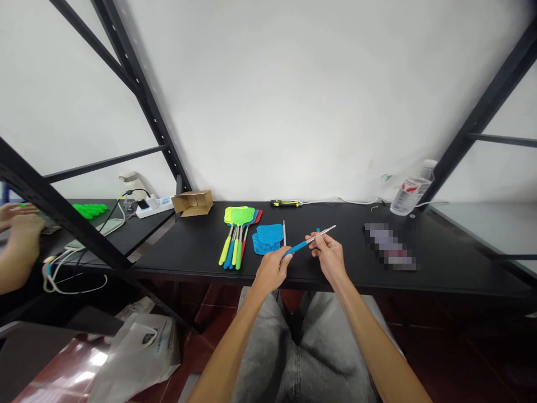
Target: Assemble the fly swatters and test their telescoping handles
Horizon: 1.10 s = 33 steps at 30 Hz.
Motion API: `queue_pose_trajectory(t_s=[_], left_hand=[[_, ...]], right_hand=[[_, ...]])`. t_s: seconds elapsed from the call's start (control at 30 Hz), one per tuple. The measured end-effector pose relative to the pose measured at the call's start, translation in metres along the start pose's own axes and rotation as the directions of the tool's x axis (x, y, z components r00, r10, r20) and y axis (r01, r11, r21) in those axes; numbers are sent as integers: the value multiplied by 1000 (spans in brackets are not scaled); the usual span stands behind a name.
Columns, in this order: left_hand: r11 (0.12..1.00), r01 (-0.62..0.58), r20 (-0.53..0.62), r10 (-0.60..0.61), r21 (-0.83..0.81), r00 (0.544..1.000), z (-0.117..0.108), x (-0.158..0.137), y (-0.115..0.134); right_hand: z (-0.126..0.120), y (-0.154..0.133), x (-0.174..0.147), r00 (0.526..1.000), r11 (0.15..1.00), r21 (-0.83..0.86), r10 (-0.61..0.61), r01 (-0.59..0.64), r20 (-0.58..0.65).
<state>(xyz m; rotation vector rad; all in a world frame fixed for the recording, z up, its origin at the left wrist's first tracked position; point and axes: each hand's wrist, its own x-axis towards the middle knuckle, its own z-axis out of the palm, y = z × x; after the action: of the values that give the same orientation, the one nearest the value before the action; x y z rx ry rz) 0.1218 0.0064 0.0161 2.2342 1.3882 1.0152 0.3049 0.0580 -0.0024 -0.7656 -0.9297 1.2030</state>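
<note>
Between my hands is a fly swatter handle (298, 247) with a blue grip and a silver rod that points up to the right. My left hand (271, 270) is closed round the lower end of the blue grip. Where the rod begins, my right hand (329, 254) pinches it, and a small bit of blue shows at those fingers. Two loose blue swatter heads (269, 234) lie just beyond my left hand. Beside them rests a thin silver rod (284, 232), its near end hidden by that hand. Farther left is a pile of fly swatters (239, 224) in yellow, green, blue and red.
An open cardboard box (193, 204) stands at the back left. By the wall lie a yellow-black cutter (285, 204) and a white cable. A water bottle (412, 189) and a blurred-out dark object (390, 246) are on the right. Another person's arm (20, 246) shows far left.
</note>
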Motion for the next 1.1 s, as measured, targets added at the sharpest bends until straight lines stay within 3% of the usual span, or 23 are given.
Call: queue_pose_trajectory(t_s=[0.6, 0.9, 1.1], left_hand=[[973, -6, 11, 4, 231, 1000, 11, -2, -5], [969, -8, 40, -2, 248, 999, 9, -2, -1], [951, -10, 25, 3, 310, 1000, 11, -1, -4]], right_hand=[[10, 0, -2, 999, 996, -74, -45, 46, 8], [5, -3, -4, 1000, 996, 85, 6, -7, 12], [7, 0, 0, 999, 997, 71, -3, 5, -37]])
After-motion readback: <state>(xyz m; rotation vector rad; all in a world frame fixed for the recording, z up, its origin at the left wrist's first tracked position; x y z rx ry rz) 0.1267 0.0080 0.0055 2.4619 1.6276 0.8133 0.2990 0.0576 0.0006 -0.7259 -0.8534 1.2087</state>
